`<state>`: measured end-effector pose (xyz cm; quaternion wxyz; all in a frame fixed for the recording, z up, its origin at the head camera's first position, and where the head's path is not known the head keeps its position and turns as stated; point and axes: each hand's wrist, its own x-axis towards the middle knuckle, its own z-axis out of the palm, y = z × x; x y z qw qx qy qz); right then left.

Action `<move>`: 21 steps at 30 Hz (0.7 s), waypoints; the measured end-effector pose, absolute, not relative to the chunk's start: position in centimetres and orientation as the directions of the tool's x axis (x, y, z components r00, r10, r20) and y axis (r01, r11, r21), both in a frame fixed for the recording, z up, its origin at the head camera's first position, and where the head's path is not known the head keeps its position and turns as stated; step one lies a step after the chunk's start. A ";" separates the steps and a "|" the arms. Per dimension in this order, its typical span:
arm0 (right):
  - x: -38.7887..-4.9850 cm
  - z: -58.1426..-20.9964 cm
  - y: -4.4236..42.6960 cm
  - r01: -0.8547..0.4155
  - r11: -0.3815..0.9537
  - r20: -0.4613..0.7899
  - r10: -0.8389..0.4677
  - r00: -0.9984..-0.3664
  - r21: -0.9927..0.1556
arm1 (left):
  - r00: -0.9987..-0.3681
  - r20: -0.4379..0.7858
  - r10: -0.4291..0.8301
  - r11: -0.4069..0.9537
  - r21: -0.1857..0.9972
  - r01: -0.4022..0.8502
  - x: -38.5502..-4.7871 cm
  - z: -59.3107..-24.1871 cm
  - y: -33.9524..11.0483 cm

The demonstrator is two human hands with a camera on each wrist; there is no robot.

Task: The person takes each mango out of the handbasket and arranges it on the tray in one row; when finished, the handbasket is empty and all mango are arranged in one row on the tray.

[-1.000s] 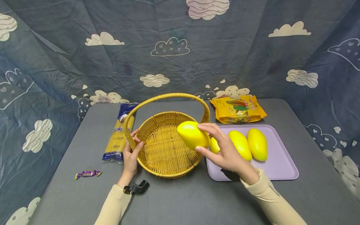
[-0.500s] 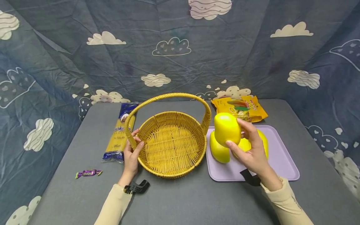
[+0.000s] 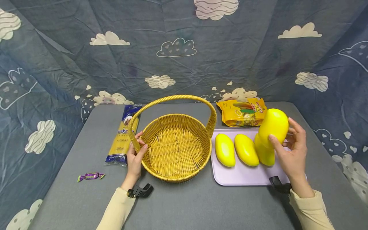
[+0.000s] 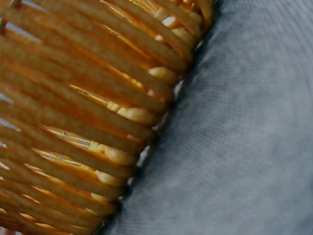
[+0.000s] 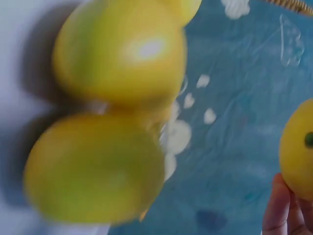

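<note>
My right hand [image 3: 293, 151] holds a yellow mango [image 3: 275, 124] over the right part of the lilac tray [image 3: 238, 179]. Three more mangoes lie on that tray: a left one [image 3: 225, 150], a middle one [image 3: 246, 150] and a right one [image 3: 265, 153], which the held mango partly covers. In the right wrist view the held mango [image 5: 297, 149] shows at the right edge, above my fingertips [image 5: 278, 203]. My left hand [image 3: 134, 163] grips the near left rim of a wicker basket [image 3: 176, 153], beside the foot of its arched handle. Only the basket's woven side [image 4: 83, 107] fills the left wrist view.
A pack of spaghetti [image 3: 119, 140] lies left of the basket, behind the left hand. A purple wrapped candy [image 3: 91, 176] is at the table's left. Behind the tray lies a yellow snack bag [image 3: 241, 111]. A cloud-patterned cloth [image 3: 178, 70] hangs around the table.
My right hand has carried the mango from above the basket's right side rightward to above the tray's right part. My left hand stays on the basket.
</note>
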<state>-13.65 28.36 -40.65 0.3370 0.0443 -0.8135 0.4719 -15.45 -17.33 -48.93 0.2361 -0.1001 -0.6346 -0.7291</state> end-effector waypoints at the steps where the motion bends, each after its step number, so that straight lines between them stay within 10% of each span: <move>1: -13.7 -40.8 28.9 -0.349 0.570 0.574 0.276 -0.771 -0.744 | -0.869 0.445 -0.218 -0.085 0.878 0.471 -15.5 -49.0 -17.3; 21: -15.7 -46.4 37.9 0.249 0.671 0.136 0.466 -0.874 -0.699 | -0.875 0.437 -0.209 -0.089 0.883 0.462 -14.3 -46.8 -16.8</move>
